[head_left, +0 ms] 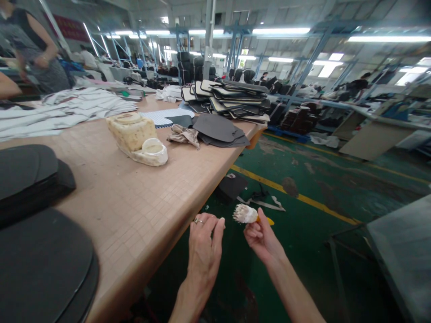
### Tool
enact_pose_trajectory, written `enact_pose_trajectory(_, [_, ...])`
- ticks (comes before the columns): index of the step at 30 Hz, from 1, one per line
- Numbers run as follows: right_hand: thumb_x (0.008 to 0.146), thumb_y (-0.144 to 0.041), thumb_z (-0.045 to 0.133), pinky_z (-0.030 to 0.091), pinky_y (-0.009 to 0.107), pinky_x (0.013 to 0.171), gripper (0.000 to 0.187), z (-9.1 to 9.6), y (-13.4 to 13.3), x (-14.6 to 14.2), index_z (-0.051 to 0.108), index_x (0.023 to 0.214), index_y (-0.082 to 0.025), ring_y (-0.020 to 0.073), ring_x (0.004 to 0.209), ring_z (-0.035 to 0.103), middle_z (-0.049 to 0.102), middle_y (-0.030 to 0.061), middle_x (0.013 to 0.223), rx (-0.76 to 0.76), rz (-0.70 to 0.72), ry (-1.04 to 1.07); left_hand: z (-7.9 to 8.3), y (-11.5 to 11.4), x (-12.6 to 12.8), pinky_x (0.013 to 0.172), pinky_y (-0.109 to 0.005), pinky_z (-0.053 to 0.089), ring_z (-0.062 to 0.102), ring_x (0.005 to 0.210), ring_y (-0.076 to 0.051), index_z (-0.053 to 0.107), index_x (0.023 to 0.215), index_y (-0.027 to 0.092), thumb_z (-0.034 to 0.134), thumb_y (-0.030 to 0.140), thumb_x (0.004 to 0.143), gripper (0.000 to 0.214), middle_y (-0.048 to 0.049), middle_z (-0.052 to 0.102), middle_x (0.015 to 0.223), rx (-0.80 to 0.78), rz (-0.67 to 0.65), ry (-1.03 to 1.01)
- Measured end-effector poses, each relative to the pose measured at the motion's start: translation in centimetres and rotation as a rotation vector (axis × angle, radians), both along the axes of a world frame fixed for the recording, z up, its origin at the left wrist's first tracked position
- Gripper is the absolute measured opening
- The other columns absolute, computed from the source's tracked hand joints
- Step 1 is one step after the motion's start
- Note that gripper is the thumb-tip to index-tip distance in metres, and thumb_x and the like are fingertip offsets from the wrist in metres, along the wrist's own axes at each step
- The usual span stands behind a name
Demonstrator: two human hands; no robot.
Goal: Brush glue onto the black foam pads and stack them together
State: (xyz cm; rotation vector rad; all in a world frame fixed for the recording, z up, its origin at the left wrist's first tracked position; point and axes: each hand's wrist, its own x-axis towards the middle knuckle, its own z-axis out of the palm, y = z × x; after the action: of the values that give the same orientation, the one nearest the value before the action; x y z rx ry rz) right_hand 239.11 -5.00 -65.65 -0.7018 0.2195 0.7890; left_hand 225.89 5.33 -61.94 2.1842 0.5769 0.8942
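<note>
My right hand (261, 235) grips a glue brush (247, 214) by its yellow handle. The brush's bristles are caked with white stuff and point left, over the floor beside the table. My left hand (204, 244), with a ring on one finger, is just off the table's edge, apart from the brush. Its fingers are curled and pressed together near the thumb; whether they hold anything small is hidden. On the table (134, 197) stands a yellowish, glue-crusted container (134, 132) with a round white opening at its front.
Stacks of dark grey panels (37, 260) lie at the near left. Further back are a crumpled rag (184, 136), dark cut pieces (217, 129), a pile of cream-and-black panels (229, 98) and white strips (74, 105). Scraps (264, 199) litter the green floor. A person (37, 45) stands at the far left.
</note>
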Motion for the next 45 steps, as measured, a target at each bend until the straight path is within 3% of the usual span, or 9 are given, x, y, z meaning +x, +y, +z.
enact_pose_trajectory(4, [0.062,-0.029,0.079,0.032,0.009,0.033,0.031,-0.4,0.7,-1.4,0.052,0.068,-0.015,-0.0018,0.032,0.030,0.034,-0.0134,0.041,0.117,0.010,0.109,-0.3,-1.1,0.4,0.077,-0.034,0.040,0.053,0.083,-0.019,0.055,0.081,0.017,0.053,0.012,0.080,0.006,-0.0032,0.058,0.084,-0.196,-0.020,0.002])
enact_pose_trajectory(6, [0.062,-0.027,0.079,0.031,0.008,0.032,0.030,-0.2,1.0,-2.0,0.052,0.068,-0.015,-0.0022,0.032,0.031,0.035,-0.0136,0.042,0.134,0.003,0.153,-0.4,-1.3,0.6,0.077,-0.034,0.041,0.054,0.087,-0.019,0.057,0.089,0.017,0.059,0.010,0.074,0.017,-0.0037,0.059,0.089,-0.289,-0.027,0.010])
enact_pose_trajectory(10, [0.060,-0.028,0.081,0.031,0.007,0.031,0.034,0.0,1.3,-2.6,0.049,0.062,-0.016,-0.0028,0.031,0.031,0.033,-0.0141,0.040,0.082,-0.016,0.175,-0.5,-1.5,1.2,0.076,-0.034,0.040,0.055,0.082,-0.020,0.061,0.078,0.019,0.064,0.019,0.072,0.006,-0.0022,0.062,0.081,-0.364,-0.003,0.079])
enact_pose_trajectory(16, [0.061,-0.025,0.080,0.028,0.007,0.031,0.030,-0.5,1.3,-2.6,0.053,0.069,-0.015,-0.0030,0.032,0.030,0.034,-0.0137,0.042,0.116,0.007,0.148,-0.7,-1.3,1.2,0.073,-0.032,0.037,0.054,0.074,-0.017,0.059,0.065,0.019,0.053,0.022,0.078,0.014,-0.0007,0.061,0.071,-0.397,-0.023,0.031])
enact_pose_trajectory(23, [0.067,-0.024,0.075,0.035,0.010,0.037,0.024,-0.6,1.2,-2.5,0.054,0.072,-0.014,-0.0016,0.037,0.033,0.039,-0.0107,0.048,0.088,-0.035,0.160,0.4,-0.4,0.0,0.070,-0.028,0.039,0.055,0.071,-0.017,0.060,0.066,0.017,0.048,0.038,0.081,0.028,-0.0013,0.059,0.068,-0.608,0.029,-0.079])
enact_pose_trajectory(26, [0.068,-0.025,0.074,0.037,0.010,0.039,0.023,-0.5,1.3,-2.6,0.053,0.070,-0.016,-0.0013,0.039,0.035,0.041,-0.0098,0.050,0.089,-0.045,0.153,-0.1,-0.5,-0.3,0.068,-0.027,0.039,0.053,0.068,-0.017,0.057,0.060,0.017,0.046,0.044,0.083,0.036,-0.0009,0.056,0.063,-0.692,0.005,-0.063])
enact_pose_trajectory(33, [0.070,-0.028,0.072,0.042,0.012,0.045,0.021,0.0,1.7,-3.5,0.054,0.068,-0.019,0.0006,0.042,0.037,0.043,-0.0089,0.053,0.027,-0.041,0.007,-2.2,-1.4,0.3,0.066,-0.026,0.039,0.051,0.071,-0.016,0.059,0.070,0.016,0.059,0.035,0.073,0.019,-0.0014,0.057,0.071,-0.781,-0.011,-0.097])
enact_pose_trajectory(41, [0.066,-0.027,0.074,0.047,0.018,0.054,0.019,1.0,1.7,-4.1,0.065,0.080,-0.017,0.0045,0.052,0.042,0.050,-0.0057,0.059,-0.029,-0.109,-0.220,-1.9,-1.8,0.4,0.057,-0.023,0.034,0.043,0.058,-0.011,0.052,0.061,0.016,0.066,0.034,0.066,0.023,0.0038,0.048,0.059,-0.907,-0.014,-0.126])
enact_pose_trajectory(45, [0.066,-0.028,0.073,0.046,0.021,0.060,0.022,1.3,1.3,-4.3,0.068,0.084,-0.018,0.0073,0.059,0.047,0.058,-0.0018,0.069,-0.085,-0.152,-0.419,-1.7,-1.9,0.2,0.057,-0.023,0.034,0.045,0.058,-0.012,0.058,0.061,0.015,0.067,0.037,0.064,0.025,0.0023,0.052,0.058,-0.958,-0.022,-0.104])
